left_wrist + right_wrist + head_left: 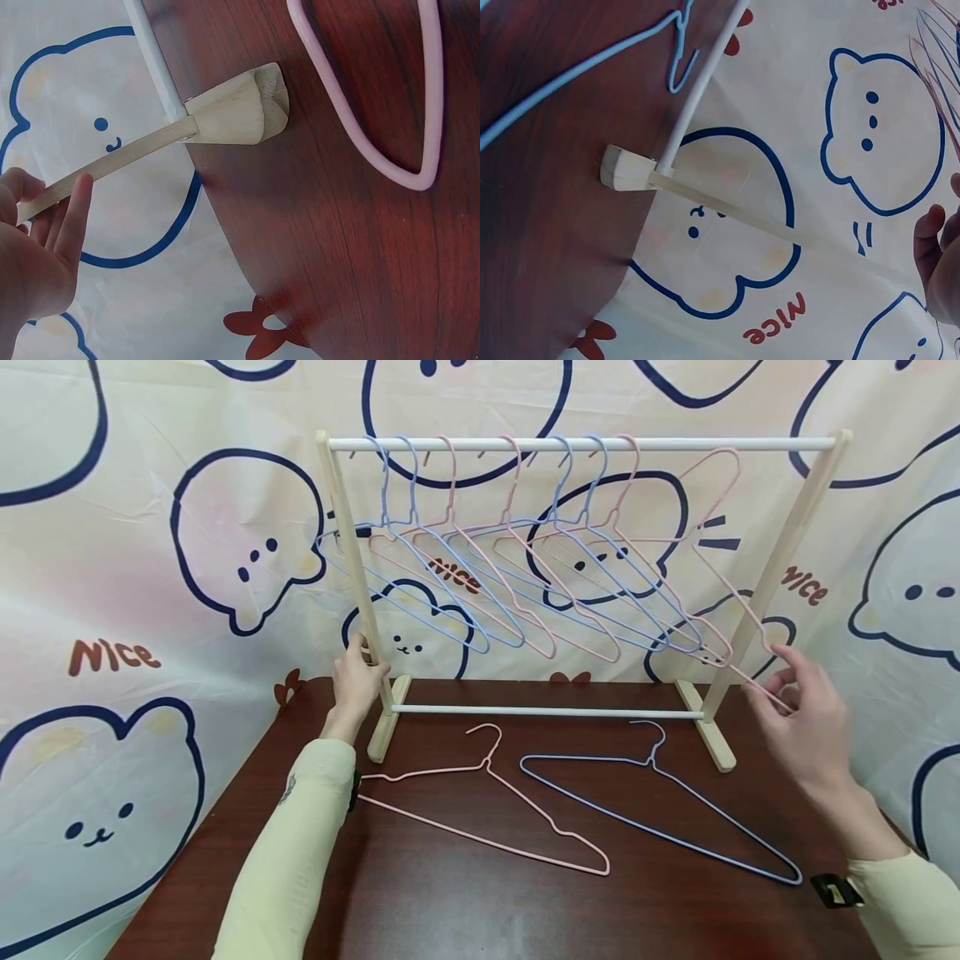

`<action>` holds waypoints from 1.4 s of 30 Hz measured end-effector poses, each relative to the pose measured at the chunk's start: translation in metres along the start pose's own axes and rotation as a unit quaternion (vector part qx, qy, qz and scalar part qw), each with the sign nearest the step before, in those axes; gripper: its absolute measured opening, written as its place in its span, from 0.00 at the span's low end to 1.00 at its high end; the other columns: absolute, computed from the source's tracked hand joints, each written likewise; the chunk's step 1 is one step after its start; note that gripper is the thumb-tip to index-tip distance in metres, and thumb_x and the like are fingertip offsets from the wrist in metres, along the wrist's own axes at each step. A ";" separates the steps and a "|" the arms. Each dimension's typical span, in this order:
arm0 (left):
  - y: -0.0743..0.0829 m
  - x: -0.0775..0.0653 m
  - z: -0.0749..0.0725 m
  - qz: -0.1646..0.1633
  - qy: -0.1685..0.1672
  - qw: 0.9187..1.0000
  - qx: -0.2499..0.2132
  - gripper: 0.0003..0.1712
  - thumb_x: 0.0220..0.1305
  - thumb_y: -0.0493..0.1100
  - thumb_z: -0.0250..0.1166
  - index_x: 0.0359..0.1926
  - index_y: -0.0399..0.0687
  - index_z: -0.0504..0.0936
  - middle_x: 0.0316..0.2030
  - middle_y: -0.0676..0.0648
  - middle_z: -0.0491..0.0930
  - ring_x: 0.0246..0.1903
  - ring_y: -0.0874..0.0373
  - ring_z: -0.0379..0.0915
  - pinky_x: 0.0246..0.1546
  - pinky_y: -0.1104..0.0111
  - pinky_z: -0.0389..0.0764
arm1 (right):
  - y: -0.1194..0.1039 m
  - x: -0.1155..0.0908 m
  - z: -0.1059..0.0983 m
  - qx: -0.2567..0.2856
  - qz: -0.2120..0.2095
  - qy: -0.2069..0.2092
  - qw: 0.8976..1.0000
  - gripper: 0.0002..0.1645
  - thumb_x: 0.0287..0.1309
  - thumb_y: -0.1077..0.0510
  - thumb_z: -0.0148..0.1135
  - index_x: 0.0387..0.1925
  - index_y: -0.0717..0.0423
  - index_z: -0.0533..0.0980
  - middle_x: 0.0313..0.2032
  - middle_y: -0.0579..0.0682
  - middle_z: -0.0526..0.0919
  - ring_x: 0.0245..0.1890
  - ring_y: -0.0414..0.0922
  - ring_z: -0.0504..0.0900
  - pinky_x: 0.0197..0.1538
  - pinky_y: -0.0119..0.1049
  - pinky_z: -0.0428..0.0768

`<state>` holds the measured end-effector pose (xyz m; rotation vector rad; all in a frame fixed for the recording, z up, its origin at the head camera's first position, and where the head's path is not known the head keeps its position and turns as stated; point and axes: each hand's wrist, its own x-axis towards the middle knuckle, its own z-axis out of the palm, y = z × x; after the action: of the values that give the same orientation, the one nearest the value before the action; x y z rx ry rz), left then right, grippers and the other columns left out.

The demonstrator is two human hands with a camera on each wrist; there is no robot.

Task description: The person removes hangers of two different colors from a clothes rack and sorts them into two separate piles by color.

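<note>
Sleeve [285, 843] nearest, my left hand [355, 685] grips the post [356, 568], right hand [806, 722] pinching a hanger [729, 584] by the corner, probably light, stiff

A dark reddish-brown worktop [450, 914] shows wood grain and a soft sheen. Behind it and along both sides hangs a pale, creased sheet [150, 410], printed with navy-outlined cartoon animals [97, 827], brownish-red "Nice" lettering [114, 657] and red flowers [241, 324] near the worktop's edge.
</note>
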<state>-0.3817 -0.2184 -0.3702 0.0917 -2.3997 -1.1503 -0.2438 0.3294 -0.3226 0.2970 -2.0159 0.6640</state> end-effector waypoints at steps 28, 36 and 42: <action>-0.002 0.001 0.001 0.001 0.006 1.000 0.004 0.17 0.63 0.35 0.62 0.51 0.42 0.69 0.45 0.33 0.83 0.43 0.38 0.83 0.41 0.48 0.86 | -0.024 -0.064 0.022 0.056 0.093 -0.174 0.979 0.35 0.57 0.61 0.70 0.65 0.56 0.70 0.31 0.46 0.71 0.19 0.32 0.68 0.18 0.27 0.63; -0.002 0.001 0.002 -0.002 0.002 1.000 0.004 0.17 0.64 0.35 0.62 0.52 0.42 0.69 0.46 0.34 0.83 0.44 0.38 0.83 0.41 0.47 0.86 | -0.038 -0.076 0.029 0.066 0.106 -0.241 0.962 0.30 0.60 0.57 0.69 0.63 0.52 0.71 0.29 0.46 0.71 0.20 0.35 0.67 0.21 0.30 0.64; -0.001 0.001 0.003 -0.003 0.001 1.000 0.004 0.17 0.64 0.35 0.63 0.53 0.42 0.69 0.46 0.33 0.83 0.44 0.37 0.83 0.42 0.47 0.85 | -0.048 -0.083 0.036 0.097 0.111 -0.268 0.952 0.29 0.60 0.56 0.69 0.61 0.55 0.71 0.28 0.46 0.70 0.19 0.35 0.67 0.23 0.30 0.66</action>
<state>-0.3843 -0.2178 -0.3722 0.1027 -2.4031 -1.1424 -0.2053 0.2648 -0.3919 0.4020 -2.5310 1.0097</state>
